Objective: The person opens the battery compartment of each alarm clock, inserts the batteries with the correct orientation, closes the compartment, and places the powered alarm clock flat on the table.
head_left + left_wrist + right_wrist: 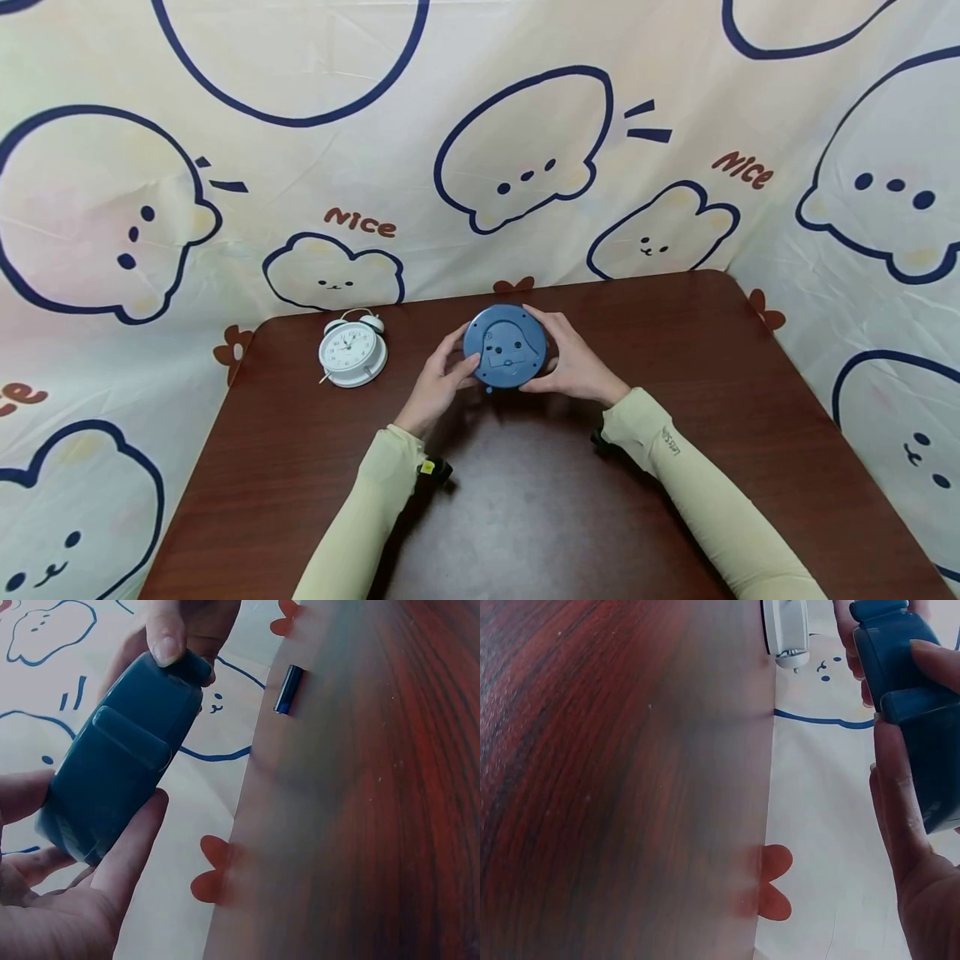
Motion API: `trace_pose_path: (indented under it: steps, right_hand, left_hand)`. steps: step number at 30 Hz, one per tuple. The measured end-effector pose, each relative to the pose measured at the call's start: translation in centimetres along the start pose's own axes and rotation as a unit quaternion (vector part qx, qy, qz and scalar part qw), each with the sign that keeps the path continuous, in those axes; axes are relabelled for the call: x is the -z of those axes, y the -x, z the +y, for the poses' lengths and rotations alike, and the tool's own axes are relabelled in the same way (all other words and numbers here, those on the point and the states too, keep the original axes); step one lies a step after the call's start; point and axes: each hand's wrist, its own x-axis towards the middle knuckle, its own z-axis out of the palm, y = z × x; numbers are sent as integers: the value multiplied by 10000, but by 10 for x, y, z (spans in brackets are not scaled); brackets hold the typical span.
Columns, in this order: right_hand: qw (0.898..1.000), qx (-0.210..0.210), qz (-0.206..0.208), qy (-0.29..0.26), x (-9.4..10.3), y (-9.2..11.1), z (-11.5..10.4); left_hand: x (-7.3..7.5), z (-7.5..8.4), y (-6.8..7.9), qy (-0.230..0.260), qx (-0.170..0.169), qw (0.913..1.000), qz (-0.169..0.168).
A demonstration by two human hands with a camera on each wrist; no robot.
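Note:
Both hands hold a round blue alarm clock (505, 347) above the table, its back turned up toward the head camera. Small knobs and a battery cover show on that back; the dial is hidden. My left hand (442, 377) grips the clock's left side, with the thumb at the lower edge of the back. On the opposite side, my right hand (573, 358) holds the rim between thumb and fingers. The left wrist view shows the clock's blue side (112, 754) between both hands.
A white twin-bell alarm clock (351, 348) stands at the table's back left. In the left wrist view, a small dark battery (289, 689) lies on the brown table (390, 825). A printed cloth (420, 150) hangs along the back and sides.

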Motion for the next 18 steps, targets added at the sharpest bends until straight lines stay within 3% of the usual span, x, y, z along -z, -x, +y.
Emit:
trace_pose_path:
  steps: [7,12,15,18]
  right_hand:
    - [9998,-10,57,167,1,2,-1]
    - [9988,93,2,480,-3,0,-3]
    - [9921,671,277,1019,-4,-1,-6]
    - [9702,1615,646,1687,-2,0,-12]
  left_hand:
    - [-4,-9,-2,506,70,9984,-230]
    - [1,-11,1,621,-8,9980,-120]
    - [2,-8,1,688,-29,9976,-114]
    - [0,-6,-2,764,-82,9968,-234]
